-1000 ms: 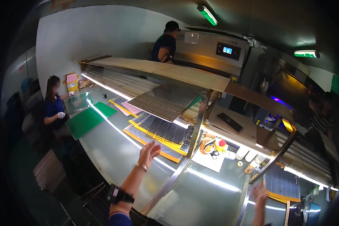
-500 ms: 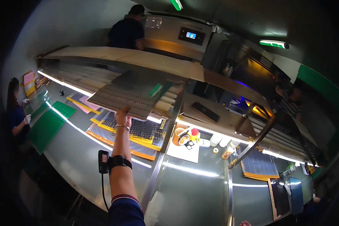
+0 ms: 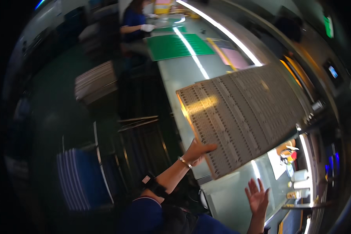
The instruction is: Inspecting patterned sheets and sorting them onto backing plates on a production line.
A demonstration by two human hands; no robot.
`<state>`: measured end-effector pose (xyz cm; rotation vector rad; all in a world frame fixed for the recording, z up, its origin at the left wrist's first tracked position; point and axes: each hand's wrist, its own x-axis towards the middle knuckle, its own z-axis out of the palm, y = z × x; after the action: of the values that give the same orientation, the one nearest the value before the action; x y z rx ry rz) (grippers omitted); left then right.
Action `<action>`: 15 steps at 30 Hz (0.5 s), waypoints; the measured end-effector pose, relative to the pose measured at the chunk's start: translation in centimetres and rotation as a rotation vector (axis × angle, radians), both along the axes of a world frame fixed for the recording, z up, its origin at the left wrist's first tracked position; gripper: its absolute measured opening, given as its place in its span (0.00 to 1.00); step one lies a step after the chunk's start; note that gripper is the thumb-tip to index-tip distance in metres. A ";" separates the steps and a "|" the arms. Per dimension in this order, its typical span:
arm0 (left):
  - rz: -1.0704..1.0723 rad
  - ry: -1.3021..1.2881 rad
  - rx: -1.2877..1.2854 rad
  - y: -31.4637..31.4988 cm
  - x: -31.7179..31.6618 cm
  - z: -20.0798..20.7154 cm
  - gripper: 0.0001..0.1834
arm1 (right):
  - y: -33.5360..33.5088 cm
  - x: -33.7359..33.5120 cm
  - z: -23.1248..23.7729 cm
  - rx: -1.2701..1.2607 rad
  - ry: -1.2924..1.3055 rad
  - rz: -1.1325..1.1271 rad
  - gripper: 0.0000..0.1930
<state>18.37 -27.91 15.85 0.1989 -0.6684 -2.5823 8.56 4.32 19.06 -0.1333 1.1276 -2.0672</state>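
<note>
A large, thin grey-brown patterned panel (image 3: 245, 117) with rows of small dark marks and slots is in my left hand (image 3: 198, 153). The thumb lies on its upper face near the near-left corner; the fingers are mostly hidden underneath. The panel is held tilted above the worktable, with a yellowish glare on its left part. My right hand (image 3: 257, 197) is raised to the right, below the panel's near edge. Its palm shows, the fingers are spread, and nothing is in it.
A green sheet (image 3: 177, 47) lies on the grey worktable (image 3: 230, 202), beside a person with white gloves (image 3: 147, 28). Bright tube lights (image 3: 226, 35) run along the shelf. Left of the table are a stack of flat boards (image 3: 95, 82) and a blue-and-white striped object (image 3: 82, 179).
My left hand has taken the patterned panel off the shelf and holds it over the table. The view has turned left. My right hand, barely visible before, has come up open.
</note>
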 end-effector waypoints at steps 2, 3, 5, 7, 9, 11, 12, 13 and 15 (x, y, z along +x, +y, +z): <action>0.019 -0.027 -0.012 -0.3 6.8 -0.8 0.33 | -6.4 -0.9 -0.1 -0.277 -0.185 0.120 0.40; 0.013 -0.052 -0.030 -0.1 9.3 -1.2 0.34 | -8.1 -0.9 -0.4 -0.389 -0.261 0.112 0.39; 0.054 -0.106 -0.122 0.9 13.4 -1.0 0.36 | -10.4 0.3 -0.5 -0.344 -0.336 -0.036 0.34; 0.067 -0.230 -0.237 1.8 17.6 -1.3 0.35 | -11.9 3.4 -1.7 -0.051 -0.120 -0.097 0.29; 0.075 -0.316 -0.174 2.7 20.8 -0.6 0.35 | -11.9 5.1 -5.5 0.171 -0.269 -0.087 0.24; 0.140 -0.384 -0.147 3.5 23.4 -1.0 0.34 | -13.3 7.0 -6.7 0.235 -0.437 -0.179 0.18; 0.158 -0.369 -0.170 3.8 23.5 -1.1 0.34 | -12.9 6.6 -8.7 0.186 -0.475 -0.184 0.17; 0.160 -0.359 -0.153 3.9 23.3 -1.2 0.34 | -13.1 6.2 -9.0 0.158 -0.467 -0.224 0.17; 0.194 -0.352 -0.148 4.4 22.7 -2.0 0.34 | -13.5 5.7 -9.2 0.116 -0.356 -0.132 0.17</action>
<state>41.07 -23.53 13.83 0.6467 -0.9119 -2.3205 14.26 -9.15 9.88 0.3612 1.0503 -2.0293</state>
